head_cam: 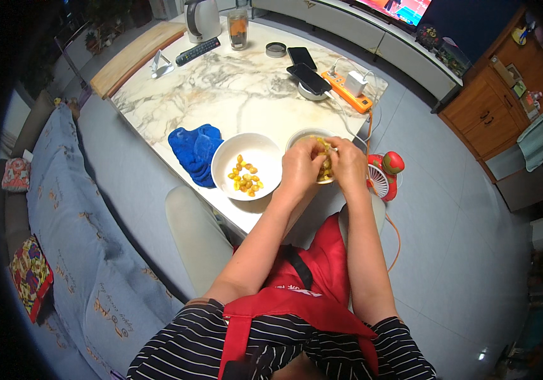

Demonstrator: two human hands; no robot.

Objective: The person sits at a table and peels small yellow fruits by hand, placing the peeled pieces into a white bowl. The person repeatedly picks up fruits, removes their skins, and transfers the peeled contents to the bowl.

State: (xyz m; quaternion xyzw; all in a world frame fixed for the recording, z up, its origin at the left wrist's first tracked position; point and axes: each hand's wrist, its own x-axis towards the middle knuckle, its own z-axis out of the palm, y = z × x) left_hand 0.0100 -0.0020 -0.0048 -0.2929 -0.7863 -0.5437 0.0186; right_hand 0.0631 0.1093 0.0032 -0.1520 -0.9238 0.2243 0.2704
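Observation:
My left hand and my right hand meet over a pale bowl on the right, fingertips close together. This bowl holds many small yellow-brown oval fruits, partly hidden by my hands. A small yellow fruit appears pinched in my left fingers. Something small and pale shows at my right fingertips, too small to identify. Just left of my hands stands a larger white bowl. Several more of the yellow-brown fruits lie loose on its bottom.
A blue cloth touches the white bowl's left side on the marble-patterned table. Farther back are an orange power strip, two phones, a lid, a glass tumbler, a remote and a kettle. A red fan stands right.

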